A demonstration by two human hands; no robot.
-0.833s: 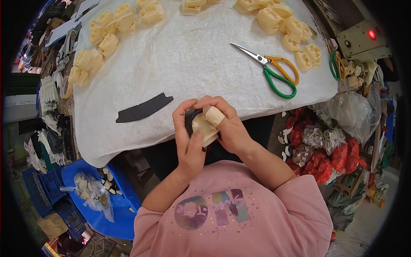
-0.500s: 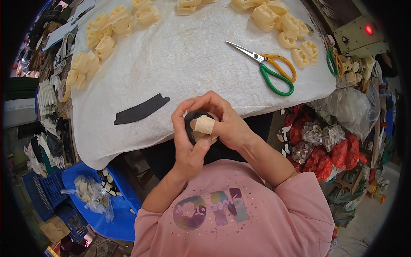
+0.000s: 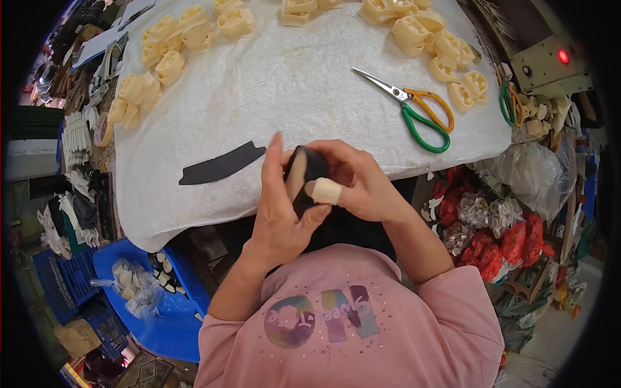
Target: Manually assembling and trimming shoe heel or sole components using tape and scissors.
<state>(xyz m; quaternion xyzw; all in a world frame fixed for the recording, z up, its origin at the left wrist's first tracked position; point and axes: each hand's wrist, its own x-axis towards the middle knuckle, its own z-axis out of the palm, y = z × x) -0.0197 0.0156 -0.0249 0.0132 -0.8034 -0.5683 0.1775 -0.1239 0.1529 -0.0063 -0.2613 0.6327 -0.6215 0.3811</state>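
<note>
Close to my body, at the table's near edge, my right hand [image 3: 362, 178] grips a small curved piece [image 3: 296, 174] with a black covering and a pale inner face. Pale tape wraps the right thumb, which presses against the piece. My left hand [image 3: 278, 207] lies along the piece's left side, fingers stretched upward and slightly blurred, its thumb apart near the lower end. Fingers hide part of the piece. Left of the hands, a flat black strip [image 3: 223, 163] with notched ends lies on the white cloth. Scissors [image 3: 404, 97] with one green and one orange handle rest slightly open at the right.
Cream moulded pieces [image 3: 236, 24] sit in clusters along the far side of the white-covered table [image 3: 284, 84]. A blue tub [image 3: 162, 330] with a plastic bag stands lower left. Red bags [image 3: 533, 239] lie at the right, below a machine box [image 3: 550, 64] with a red light.
My left fingers have uncurled from the piece and straightened upward. The piece has turned, showing more of its pale face. The whole view has shifted slightly.
</note>
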